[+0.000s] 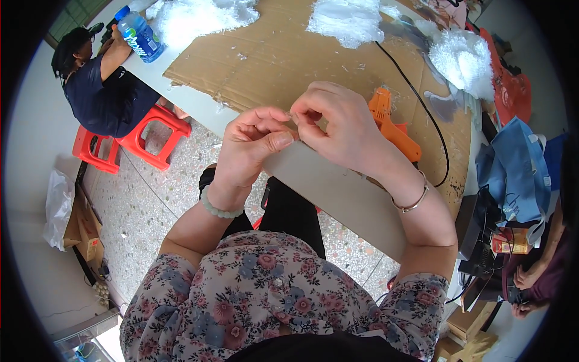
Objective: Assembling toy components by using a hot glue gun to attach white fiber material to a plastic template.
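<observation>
One tiny item (pixel 294 117) sitting between fingertips near the desk (pixel 202 110) edge

Left: a blue-capped bottle (pixel 142 36) is standing at the desk's far corner, and a co-worker (pixel 105 96) is sitting beside it on a red stool (pixel 155 136). A white fibrous bundle (pixel 205 17) is lying just to the bottle's right.

Centre: the left hand (pixel 253 142) is curling its fingers, its thumb pointing toward the other hand; I cannot tell whether it is gripping the item or only steadying it. The item is resting where the fingertips are meeting, raised above the desk's near side. Judging by its size, it is probably weighing next to nothing and calling for a fingertip hold at its ends; stiffness, slipperiness and fragility are remaining uncertain. Its long axis is escaping me: too little is showing between the fingers to give a direction.

Right: the right hand (pixel 338 123) is pinching the item between thumb and forefinger. Beyond its wrist, an orange tool (pixel 392 127), possibly a glue gun, is lying on the cardboard (pixel 271 60), with a black cord (pixel 416 87) curving past it. A blue bag (pixel 518 169) is sitting at far right.
</observation>
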Demonstrator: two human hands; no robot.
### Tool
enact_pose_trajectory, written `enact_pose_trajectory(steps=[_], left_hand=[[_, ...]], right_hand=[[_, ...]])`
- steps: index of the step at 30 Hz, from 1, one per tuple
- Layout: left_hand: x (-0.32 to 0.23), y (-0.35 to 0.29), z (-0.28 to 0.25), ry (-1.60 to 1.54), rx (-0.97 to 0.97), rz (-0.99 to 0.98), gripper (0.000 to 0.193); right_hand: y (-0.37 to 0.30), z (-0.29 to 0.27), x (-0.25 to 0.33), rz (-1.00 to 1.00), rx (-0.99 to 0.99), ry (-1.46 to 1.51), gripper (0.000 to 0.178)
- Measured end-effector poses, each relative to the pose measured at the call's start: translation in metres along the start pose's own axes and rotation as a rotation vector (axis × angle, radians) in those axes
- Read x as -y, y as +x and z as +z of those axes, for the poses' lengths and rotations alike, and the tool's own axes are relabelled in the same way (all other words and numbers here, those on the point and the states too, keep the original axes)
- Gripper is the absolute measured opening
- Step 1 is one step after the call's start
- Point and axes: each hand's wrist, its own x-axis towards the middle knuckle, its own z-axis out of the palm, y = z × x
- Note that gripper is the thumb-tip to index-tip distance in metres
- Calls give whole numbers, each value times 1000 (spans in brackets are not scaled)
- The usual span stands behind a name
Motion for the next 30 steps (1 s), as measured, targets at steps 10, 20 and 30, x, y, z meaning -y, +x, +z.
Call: enact_pose_trajectory(steps=[10,20,30], left_hand=[[-2,7,-16,-47,-171,121,44],[-15,9,3,1039,-56,760,39],[-50,11,-29,450,-320,581,20]], right_hand=[[2,-14,-20,393,-131,190,12],[0,-4,7,247,264,506,28],[-6,-19,39,207,611,940,43]])
